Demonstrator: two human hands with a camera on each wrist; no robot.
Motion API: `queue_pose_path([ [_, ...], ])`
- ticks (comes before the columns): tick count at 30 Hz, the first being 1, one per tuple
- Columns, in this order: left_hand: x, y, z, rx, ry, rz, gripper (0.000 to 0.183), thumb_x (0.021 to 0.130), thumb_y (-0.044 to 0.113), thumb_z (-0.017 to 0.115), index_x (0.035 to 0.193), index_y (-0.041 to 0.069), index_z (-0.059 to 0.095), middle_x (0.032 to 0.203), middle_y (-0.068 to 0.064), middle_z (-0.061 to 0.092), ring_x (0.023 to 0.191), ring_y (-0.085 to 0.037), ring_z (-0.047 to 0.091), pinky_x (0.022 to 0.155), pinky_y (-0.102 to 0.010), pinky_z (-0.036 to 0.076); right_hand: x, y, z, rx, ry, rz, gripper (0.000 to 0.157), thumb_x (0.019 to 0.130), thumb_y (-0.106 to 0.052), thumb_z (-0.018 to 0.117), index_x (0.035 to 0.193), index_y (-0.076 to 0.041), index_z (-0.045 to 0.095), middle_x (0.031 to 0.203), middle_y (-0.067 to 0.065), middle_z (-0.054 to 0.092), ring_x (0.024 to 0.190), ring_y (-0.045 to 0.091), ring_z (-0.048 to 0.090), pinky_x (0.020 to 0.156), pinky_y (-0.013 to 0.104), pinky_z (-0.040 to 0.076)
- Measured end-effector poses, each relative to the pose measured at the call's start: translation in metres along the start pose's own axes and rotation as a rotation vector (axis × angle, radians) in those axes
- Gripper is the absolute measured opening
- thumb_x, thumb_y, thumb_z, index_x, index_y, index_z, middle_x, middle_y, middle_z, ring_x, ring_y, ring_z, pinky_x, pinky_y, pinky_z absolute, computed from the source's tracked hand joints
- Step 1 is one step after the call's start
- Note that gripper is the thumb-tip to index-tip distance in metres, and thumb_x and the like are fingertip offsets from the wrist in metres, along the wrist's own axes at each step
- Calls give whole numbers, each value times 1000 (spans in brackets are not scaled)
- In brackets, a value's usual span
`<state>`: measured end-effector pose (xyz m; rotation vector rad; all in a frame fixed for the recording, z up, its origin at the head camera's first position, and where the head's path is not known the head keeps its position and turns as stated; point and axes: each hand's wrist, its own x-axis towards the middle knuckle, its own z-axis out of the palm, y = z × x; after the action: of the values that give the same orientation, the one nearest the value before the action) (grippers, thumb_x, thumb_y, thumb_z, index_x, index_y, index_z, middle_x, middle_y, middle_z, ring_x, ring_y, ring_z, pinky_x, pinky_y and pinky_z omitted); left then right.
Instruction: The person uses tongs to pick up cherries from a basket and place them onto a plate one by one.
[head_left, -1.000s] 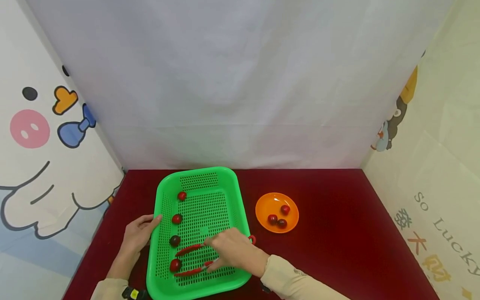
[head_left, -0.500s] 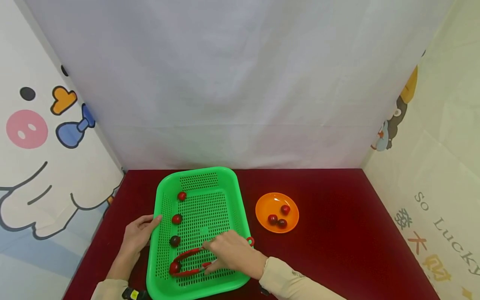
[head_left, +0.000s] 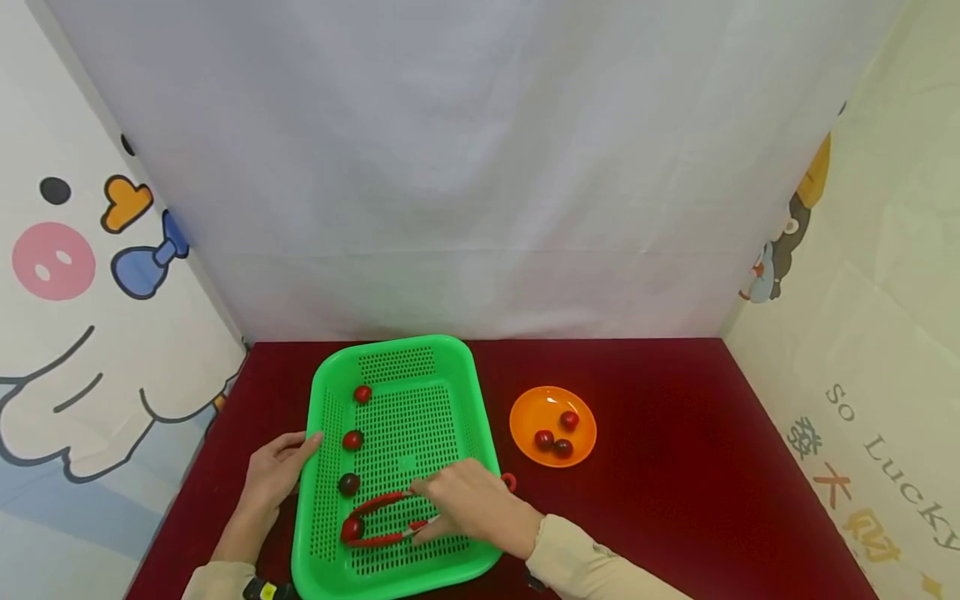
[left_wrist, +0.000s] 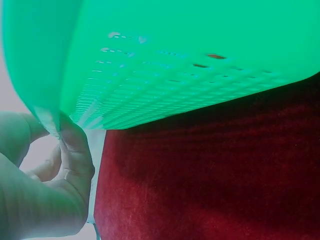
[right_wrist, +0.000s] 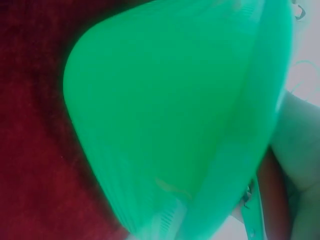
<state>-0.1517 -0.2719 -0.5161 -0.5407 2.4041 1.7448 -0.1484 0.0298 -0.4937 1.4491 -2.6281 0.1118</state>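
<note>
Right hand (head_left: pixel 468 504) grips the tongs (head_left: pixel 386 499) over the lower part of the basket (head_left: pixel 477 425). Tongs: red arms, pale metallic sections by the fingers, red ring (head_left: pixel 509 482) at the rear, seen past the basket's right rim. Arms spread; tips lie either side of the near fruit (head_left: pixel 351 529), apparently touching it. That fruit is round, glossy, red, in the basket's near left corner. Up the left side, spaced in a row: a dark, almost black fruit (head_left: pixel 348 484), a red fruit with a darker side (head_left: pixel 352 440), and a smaller bright red fruit (head_left: pixel 363 394). Basket bright green, rounded corners, perforated floor and walls. Left hand (head_left: pixel 273 471) pinches its left rim. Orange plate (head_left: pixel 547 408), right of basket on the dark red table (head_left: pixel 637 500), carries three reddish fruits (head_left: pixel 543 440).
</note>
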Motion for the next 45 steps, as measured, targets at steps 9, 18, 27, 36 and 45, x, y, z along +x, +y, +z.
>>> queue_pose_path([
  [9,-1,1,0,-6,-2,-1,68,102,45,64,144,-6,49,109,-10,73,77,-10,69,68,-29,58,-7,12,-4,47,38,38,47,76,-62,83,99,-22,76,65,-14,64,44,-3,39,39,13,24],
  [18,0,-1,-2,1,-3,-3,71,101,47,64,145,-6,47,109,-8,73,77,-9,68,69,-29,58,-14,24,-5,74,122,45,46,76,-60,86,93,-19,74,68,-10,67,42,0,23,39,15,16],
  [27,1,-3,-1,-7,-4,0,71,101,47,64,145,-6,47,109,-8,72,78,-9,69,69,-29,58,-22,32,-8,99,183,63,47,75,-58,88,89,-17,71,69,-9,67,44,2,29,40,13,18],
  [36,0,-4,0,-9,1,-2,70,101,47,64,145,-6,47,112,-11,72,78,-9,69,69,-28,58,-32,39,-9,99,225,75,49,77,-55,87,100,-14,75,82,-5,75,48,4,45,43,10,24],
  [45,1,-3,1,-14,1,-4,71,101,47,64,145,-6,48,111,-10,72,77,-9,69,68,-29,58,-42,47,-8,50,317,98,60,72,-57,89,110,-13,77,101,-3,79,52,6,54,44,8,26],
])
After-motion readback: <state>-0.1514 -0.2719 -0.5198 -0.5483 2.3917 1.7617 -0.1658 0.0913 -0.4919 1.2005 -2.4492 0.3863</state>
